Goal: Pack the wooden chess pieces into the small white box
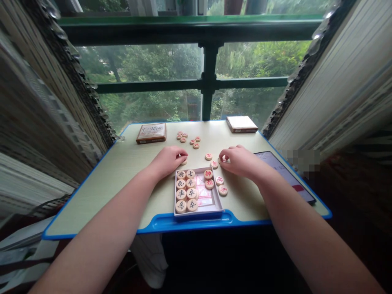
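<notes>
A shallow white box (218, 200) lies near the table's front edge. Its left half holds Chinese chess pieces with black characters (181, 194) in two columns; two red-marked pieces (208, 174) sit at the upper right. Just beyond the box, my left hand (168, 160) is closed, its fingertips on a wooden chess piece (184, 162) partly hidden beneath them. My right hand (240, 160) pinches another chess piece (221, 161) right of the box, mostly covered by the fingers. Loose red pieces (223, 190) lie along the box's right side and beyond its far edge (208, 156).
Farther back, several red pieces (183, 139) lie in a loose group. A flat brown box (151, 133) stands at the back left, another box (241, 124) at the back right. A tablet (280, 171) lies beneath my right forearm. The table (122, 179) has a blue rim before a window.
</notes>
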`<state>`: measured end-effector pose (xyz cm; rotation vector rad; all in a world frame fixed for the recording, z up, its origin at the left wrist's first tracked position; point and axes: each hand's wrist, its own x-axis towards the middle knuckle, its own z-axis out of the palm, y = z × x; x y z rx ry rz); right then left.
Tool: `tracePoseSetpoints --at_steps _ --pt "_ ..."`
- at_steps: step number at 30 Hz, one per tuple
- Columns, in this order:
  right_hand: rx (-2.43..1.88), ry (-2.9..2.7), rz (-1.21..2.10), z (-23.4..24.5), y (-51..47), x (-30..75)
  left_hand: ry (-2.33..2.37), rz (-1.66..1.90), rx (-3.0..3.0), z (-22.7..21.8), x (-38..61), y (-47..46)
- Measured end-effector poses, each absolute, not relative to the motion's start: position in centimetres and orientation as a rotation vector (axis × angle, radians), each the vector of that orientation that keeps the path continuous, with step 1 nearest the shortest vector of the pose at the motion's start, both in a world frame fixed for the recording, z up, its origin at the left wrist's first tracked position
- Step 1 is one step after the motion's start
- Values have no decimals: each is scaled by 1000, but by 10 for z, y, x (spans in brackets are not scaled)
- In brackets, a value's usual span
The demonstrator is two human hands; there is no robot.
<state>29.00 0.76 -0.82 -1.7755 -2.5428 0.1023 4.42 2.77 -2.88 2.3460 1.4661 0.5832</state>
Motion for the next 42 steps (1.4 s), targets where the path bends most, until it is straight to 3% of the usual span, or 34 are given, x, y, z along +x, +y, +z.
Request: tracePoseSetpoints --at_steps 14,26,33,42 --pt "-1450 -2437 113 -17 12 274 1512 782 2290 -37 51 32" --pt "-1616 -2374 78 -12 12 282 1452 914 1998 -33 51 23" --pt "-1646 -2521 452 7 1 288 1262 681 2072 -26 56 9" --pt "-1720 -2606 518 20 -13 288 1197 526 2200 -22 60 7"
